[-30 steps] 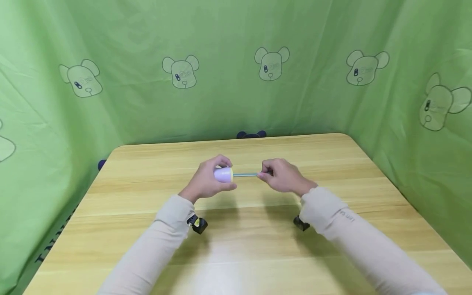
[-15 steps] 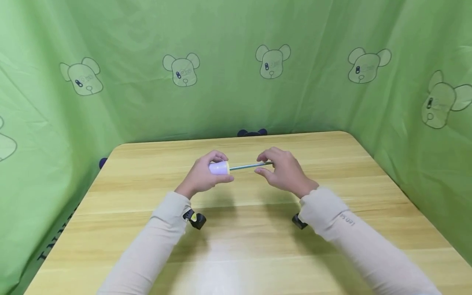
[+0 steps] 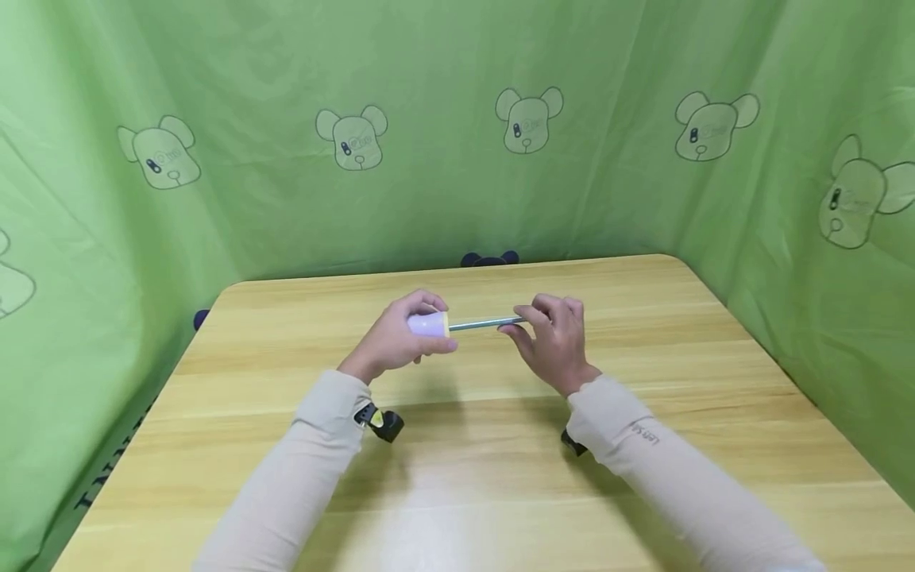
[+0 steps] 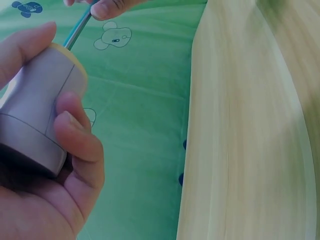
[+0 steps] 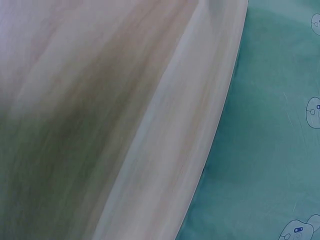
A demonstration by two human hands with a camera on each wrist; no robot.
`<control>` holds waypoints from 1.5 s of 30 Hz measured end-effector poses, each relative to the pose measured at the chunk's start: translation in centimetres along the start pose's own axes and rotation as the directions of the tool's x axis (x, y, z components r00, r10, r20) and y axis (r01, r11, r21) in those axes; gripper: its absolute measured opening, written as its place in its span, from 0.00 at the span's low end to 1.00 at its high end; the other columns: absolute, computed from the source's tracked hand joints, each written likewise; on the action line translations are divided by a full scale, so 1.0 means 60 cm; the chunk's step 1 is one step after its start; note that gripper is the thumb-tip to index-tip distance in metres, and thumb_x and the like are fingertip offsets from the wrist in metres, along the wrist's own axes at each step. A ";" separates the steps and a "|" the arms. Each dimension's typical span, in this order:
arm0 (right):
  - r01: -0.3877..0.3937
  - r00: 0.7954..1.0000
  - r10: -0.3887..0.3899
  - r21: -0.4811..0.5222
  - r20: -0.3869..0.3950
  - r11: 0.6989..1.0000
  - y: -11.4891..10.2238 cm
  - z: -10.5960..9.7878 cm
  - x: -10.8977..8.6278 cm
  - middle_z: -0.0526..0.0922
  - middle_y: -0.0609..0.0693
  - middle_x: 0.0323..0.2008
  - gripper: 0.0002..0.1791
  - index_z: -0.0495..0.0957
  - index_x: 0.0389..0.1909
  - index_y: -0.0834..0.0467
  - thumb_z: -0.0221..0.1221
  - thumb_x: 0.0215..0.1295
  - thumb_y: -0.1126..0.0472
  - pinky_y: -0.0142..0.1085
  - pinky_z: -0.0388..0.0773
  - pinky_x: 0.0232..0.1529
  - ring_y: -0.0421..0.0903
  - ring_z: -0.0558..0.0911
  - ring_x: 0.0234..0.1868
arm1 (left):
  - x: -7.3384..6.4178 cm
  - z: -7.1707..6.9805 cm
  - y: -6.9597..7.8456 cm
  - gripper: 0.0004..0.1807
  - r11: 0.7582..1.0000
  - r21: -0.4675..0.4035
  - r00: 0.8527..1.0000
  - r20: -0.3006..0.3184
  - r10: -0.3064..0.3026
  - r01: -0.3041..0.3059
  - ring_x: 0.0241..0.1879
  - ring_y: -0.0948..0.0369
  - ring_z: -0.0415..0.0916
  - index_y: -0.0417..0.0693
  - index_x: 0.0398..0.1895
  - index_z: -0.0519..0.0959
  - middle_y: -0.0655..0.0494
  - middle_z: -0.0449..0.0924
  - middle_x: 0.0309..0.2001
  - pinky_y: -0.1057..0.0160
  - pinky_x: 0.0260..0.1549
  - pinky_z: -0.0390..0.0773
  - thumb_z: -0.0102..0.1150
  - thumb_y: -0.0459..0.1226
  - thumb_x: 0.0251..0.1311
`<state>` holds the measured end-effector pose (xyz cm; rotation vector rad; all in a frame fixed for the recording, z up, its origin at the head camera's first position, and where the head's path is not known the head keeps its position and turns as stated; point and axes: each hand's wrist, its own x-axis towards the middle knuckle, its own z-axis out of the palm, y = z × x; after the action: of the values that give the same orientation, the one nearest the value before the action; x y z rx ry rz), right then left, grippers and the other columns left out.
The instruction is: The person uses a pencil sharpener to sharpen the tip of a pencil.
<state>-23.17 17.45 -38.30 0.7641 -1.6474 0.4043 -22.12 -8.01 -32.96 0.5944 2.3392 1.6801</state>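
Observation:
My left hand point(image 3: 389, 342) grips a lavender pencil sharpener point(image 3: 426, 324) with a yellow rim, held sideways above the table. In the left wrist view the body of this sharpener point(image 4: 40, 95) is rounded and dark at its base, with fingers and thumb wrapped round it. A thin teal pencil point(image 3: 479, 324) sticks out of the rimmed end and points right. Its far end is pinched between the thumb and fingers of my right hand point(image 3: 561, 342). The tip inside the sharpener is hidden. Neither the right hand nor the pencil shows in the right wrist view.
Beneath both hands lies a light wooden table point(image 3: 457, 477) with rounded far corners. A green curtain point(image 3: 443, 199) printed with bear heads stands behind it and along both sides. A black wrist camera point(image 3: 386, 425) hangs under the left sleeve.
Half a second ago the right fingers were spread looser about the pencil; now they pinch it, the wrist turned more upright. Both hands sit slightly higher than a second ago. The left grip stays.

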 end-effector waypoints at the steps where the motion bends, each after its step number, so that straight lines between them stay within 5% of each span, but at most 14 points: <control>1: 0.002 1.000 -0.002 0.010 0.009 1.000 -0.001 0.000 -0.001 0.72 0.57 0.31 0.20 0.70 0.41 0.60 0.55 0.68 0.44 0.48 0.61 0.31 0.53 0.71 0.27 | -0.001 0.000 -0.001 0.26 1.000 -0.006 1.000 0.002 -0.006 0.006 0.35 0.52 0.71 0.51 0.48 0.75 0.45 0.75 0.46 0.64 0.20 0.73 0.75 0.36 0.45; 20: 0.051 0.998 -0.054 -0.095 -0.031 0.994 -0.008 0.013 -0.009 0.74 0.48 0.12 0.19 0.75 0.14 0.57 0.55 0.66 0.58 0.40 0.60 0.14 0.47 0.66 0.10 | 0.003 0.010 -0.006 0.24 0.997 0.074 1.000 -0.025 0.012 -0.010 0.37 0.51 0.74 0.54 0.44 0.75 0.48 0.75 0.48 0.60 0.24 0.77 0.76 0.37 0.42; 25: -0.015 0.990 0.022 -0.055 0.142 0.998 -0.012 0.003 -0.006 0.73 0.45 0.11 0.21 0.73 0.15 0.55 0.53 0.69 0.54 0.34 0.55 0.10 0.42 0.65 0.08 | 0.004 0.011 -0.010 0.25 0.987 0.148 0.998 -0.035 0.061 -0.055 0.37 0.51 0.75 0.53 0.43 0.75 0.48 0.75 0.46 0.59 0.29 0.80 0.77 0.36 0.42; 27: -0.114 0.951 0.113 -0.014 0.289 0.993 -0.014 -0.005 0.005 0.74 0.44 0.12 0.19 0.74 0.17 0.53 0.55 0.69 0.53 0.33 0.54 0.09 0.40 0.65 0.09 | 0.005 0.011 -0.010 0.25 0.983 0.165 0.996 -0.044 0.083 -0.075 0.37 0.51 0.75 0.52 0.44 0.75 0.48 0.76 0.46 0.58 0.29 0.80 0.77 0.36 0.42; 29: -0.267 0.845 0.230 0.009 0.482 0.964 -0.015 -0.015 0.024 0.73 0.42 0.13 0.17 0.73 0.18 0.51 0.57 0.67 0.52 0.33 0.53 0.10 0.39 0.64 0.10 | 0.005 0.011 -0.010 0.25 0.981 0.172 0.993 -0.055 0.105 -0.094 0.37 0.51 0.75 0.51 0.44 0.75 0.48 0.76 0.45 0.58 0.29 0.80 0.77 0.35 0.42; 30: -0.357 0.757 0.285 0.007 0.588 0.934 -0.014 -0.020 0.036 0.72 0.41 0.13 0.16 0.72 0.18 0.50 0.58 0.66 0.52 0.34 0.54 0.11 0.39 0.64 0.11 | 0.005 0.012 -0.011 0.25 0.980 0.173 0.992 -0.060 0.113 -0.101 0.37 0.51 0.75 0.51 0.44 0.75 0.47 0.76 0.45 0.58 0.29 0.80 0.76 0.34 0.42; 31: -0.455 0.640 0.328 -0.001 0.695 0.891 -0.011 -0.025 0.049 0.72 0.41 0.14 0.16 0.71 0.18 0.49 0.59 0.65 0.53 0.35 0.57 0.13 0.39 0.65 0.13 | 0.004 0.013 -0.011 0.25 0.978 0.175 0.991 -0.060 0.121 -0.109 0.37 0.51 0.75 0.51 0.44 0.75 0.48 0.76 0.44 0.59 0.29 0.80 0.76 0.34 0.41; 34: -0.736 0.221 0.349 -0.079 0.911 0.672 0.001 -0.038 0.089 0.66 0.43 0.15 0.18 0.66 0.17 0.51 0.58 0.66 0.57 0.36 0.61 0.21 0.41 0.63 0.18 | 0.003 0.020 -0.014 0.25 0.979 0.163 0.991 -0.034 0.129 -0.122 0.37 0.52 0.76 0.49 0.44 0.75 0.48 0.76 0.45 0.59 0.29 0.80 0.77 0.34 0.41; 35: -0.789 0.111 0.332 -0.120 0.937 0.602 0.006 -0.041 0.101 0.64 0.43 0.15 0.19 0.65 0.16 0.52 0.57 0.67 0.59 0.36 0.61 0.24 0.42 0.63 0.19 | 0.003 0.023 -0.015 0.25 0.980 0.156 0.991 -0.021 0.131 -0.126 0.37 0.52 0.76 0.49 0.44 0.75 0.48 0.76 0.45 0.59 0.29 0.80 0.77 0.34 0.42; 36: -0.823 0.029 0.309 -0.153 0.951 0.547 0.010 -0.044 0.111 0.63 0.44 0.15 0.19 0.64 0.16 0.54 0.57 0.66 0.61 0.36 0.62 0.26 0.42 0.62 0.20 | 0.003 0.026 -0.016 0.25 0.980 0.150 0.991 -0.010 0.132 -0.129 0.38 0.52 0.76 0.48 0.45 0.75 0.47 0.76 0.45 0.59 0.30 0.80 0.76 0.34 0.42; 38: -0.850 -0.045 0.277 -0.182 0.960 0.494 0.017 -0.049 0.125 0.63 0.45 0.16 0.19 0.64 0.15 0.56 0.57 0.66 0.63 0.36 0.62 0.27 0.43 0.62 0.21 | 0.002 0.030 -0.016 0.26 0.983 0.135 0.992 0.001 0.128 -0.127 0.38 0.52 0.76 0.48 0.46 0.75 0.47 0.76 0.46 0.59 0.30 0.81 0.76 0.35 0.42; 39: -0.833 -0.037 0.280 -0.185 0.959 0.521 0.018 -0.052 0.128 0.64 0.45 0.16 0.19 0.66 0.16 0.56 0.57 0.67 0.62 0.36 0.63 0.26 0.43 0.63 0.21 | 0.003 0.032 -0.017 0.26 0.984 0.130 0.992 0.000 0.124 -0.123 0.39 0.52 0.76 0.48 0.46 0.75 0.47 0.76 0.46 0.59 0.30 0.81 0.76 0.35 0.43; 41: -0.788 0.030 0.298 -0.161 0.954 0.594 0.018 -0.056 0.129 0.70 0.46 0.18 0.15 0.71 0.19 0.56 0.58 0.67 0.60 0.36 0.66 0.26 0.43 0.67 0.22 | 0.003 0.033 -0.016 0.26 0.986 0.128 0.994 -0.008 0.113 -0.111 0.39 0.51 0.76 0.49 0.47 0.75 0.46 0.75 0.46 0.59 0.30 0.81 0.76 0.36 0.43; 45: -0.705 0.247 0.377 -0.101 0.893 0.702 0.009 -0.059 0.110 0.79 0.51 0.33 0.08 0.79 0.31 0.57 0.64 0.63 0.57 0.40 0.72 0.29 0.47 0.73 0.28 | 0.006 0.030 -0.014 0.26 0.989 0.134 0.997 -0.036 0.068 -0.063 0.40 0.51 0.75 0.52 0.47 0.75 0.46 0.75 0.48 0.60 0.30 0.80 0.76 0.37 0.44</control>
<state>-21.40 18.37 -31.07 0.6044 -2.9628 0.9282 -21.91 -6.56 -34.30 0.6746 2.5011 1.5861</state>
